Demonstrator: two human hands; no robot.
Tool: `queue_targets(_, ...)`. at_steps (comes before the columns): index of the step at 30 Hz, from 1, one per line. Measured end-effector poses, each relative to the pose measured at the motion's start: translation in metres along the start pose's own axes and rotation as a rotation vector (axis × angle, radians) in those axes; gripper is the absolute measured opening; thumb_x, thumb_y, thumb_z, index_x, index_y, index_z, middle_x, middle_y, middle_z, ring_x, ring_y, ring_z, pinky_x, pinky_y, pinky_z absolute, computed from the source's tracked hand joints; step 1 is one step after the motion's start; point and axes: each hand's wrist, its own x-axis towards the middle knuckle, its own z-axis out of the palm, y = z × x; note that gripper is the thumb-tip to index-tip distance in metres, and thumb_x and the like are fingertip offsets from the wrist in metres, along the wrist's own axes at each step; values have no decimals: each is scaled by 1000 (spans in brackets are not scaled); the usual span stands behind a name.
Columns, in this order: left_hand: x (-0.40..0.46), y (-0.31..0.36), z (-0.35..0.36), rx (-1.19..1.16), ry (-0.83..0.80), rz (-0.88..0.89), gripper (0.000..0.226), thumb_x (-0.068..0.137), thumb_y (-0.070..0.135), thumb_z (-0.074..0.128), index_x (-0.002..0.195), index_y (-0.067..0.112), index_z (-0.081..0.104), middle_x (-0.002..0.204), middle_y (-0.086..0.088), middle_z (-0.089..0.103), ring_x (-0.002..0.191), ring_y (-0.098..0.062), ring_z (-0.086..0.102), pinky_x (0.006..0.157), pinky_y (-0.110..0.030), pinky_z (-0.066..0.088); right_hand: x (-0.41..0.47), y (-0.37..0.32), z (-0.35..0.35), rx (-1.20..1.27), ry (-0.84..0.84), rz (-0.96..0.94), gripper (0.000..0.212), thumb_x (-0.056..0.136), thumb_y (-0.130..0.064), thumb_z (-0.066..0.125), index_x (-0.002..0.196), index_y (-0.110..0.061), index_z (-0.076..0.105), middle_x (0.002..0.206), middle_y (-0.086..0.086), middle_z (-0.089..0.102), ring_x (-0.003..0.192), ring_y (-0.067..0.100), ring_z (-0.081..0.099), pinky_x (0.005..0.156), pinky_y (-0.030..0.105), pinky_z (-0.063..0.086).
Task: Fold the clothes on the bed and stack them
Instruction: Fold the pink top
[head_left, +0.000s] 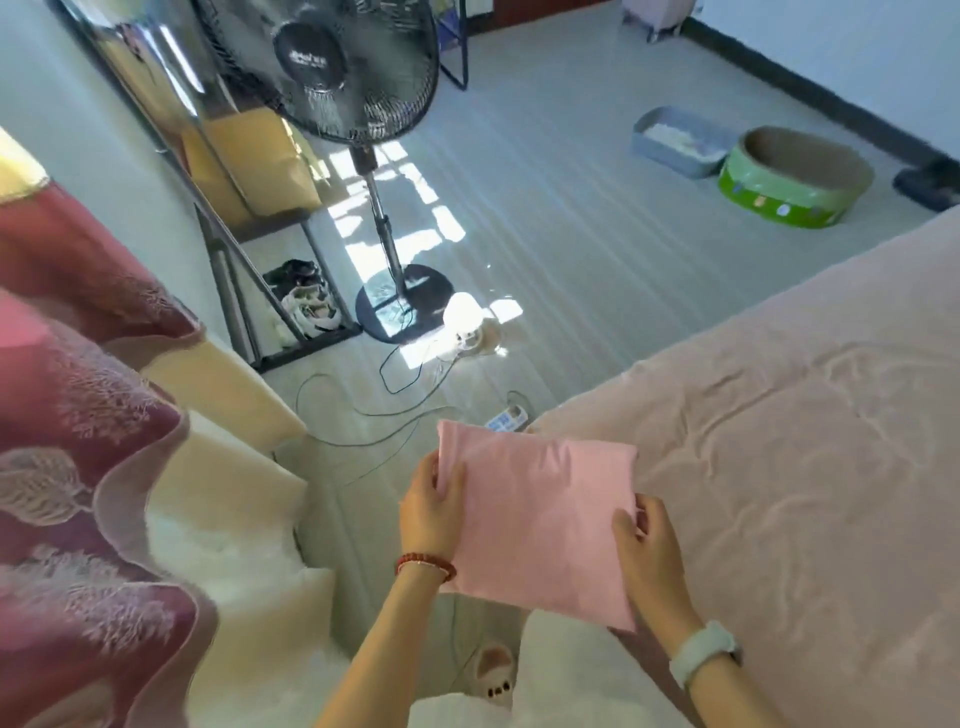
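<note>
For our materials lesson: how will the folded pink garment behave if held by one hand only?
The folded pink garment probably flops and unfolds: it is thin cloth, held at both sides by the left hand and right hand. Likely light.

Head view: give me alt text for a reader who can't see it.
Both hands, left hand and right hand, hold a folded pink garment by its side edges, above the corner of a pink-covered bed. A standing fan is on the floor beyond.
</note>
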Motion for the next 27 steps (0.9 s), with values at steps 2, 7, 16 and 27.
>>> queue_targets(2,29,10,-4,-29,18,-2,22,94,23,52,115,15,56,85,18,54,83,-11,53,68,-22,36,28,-20,16,-5,-25,-19,9,93,-11,49,101,-15,48,88,2,56,78,18,51,62,28,36)
queue_targets(7,128,39,-3,-3,55,20,25,95,23,50,118,13,54,87,15,55,79,-7,51,63,-18,37,114,-69,62,20,-82,-60,8,94,-11,47,100,-16,46,86,-5,53,74,9,49,58,20,36)
queue_targets(16,330,168,42,156,-86,115,24,95,29,49,116,18,53,83,15,55,74,-3,51,61,-21,37,295,-172,91,103,13,-12,7,94,-12,48,101,-12,47,83,-9,52,73,11,50,54,12,36)
queue_targets(27,439,303,185,258,-440,353,17,94,20,49,109,13,56,80,6,56,81,-21,55,64,-28,36,404,-209,23,207,471,162,8,93,-13,50,100,-14,47,88,1,54,81,21,50,57,26,32)
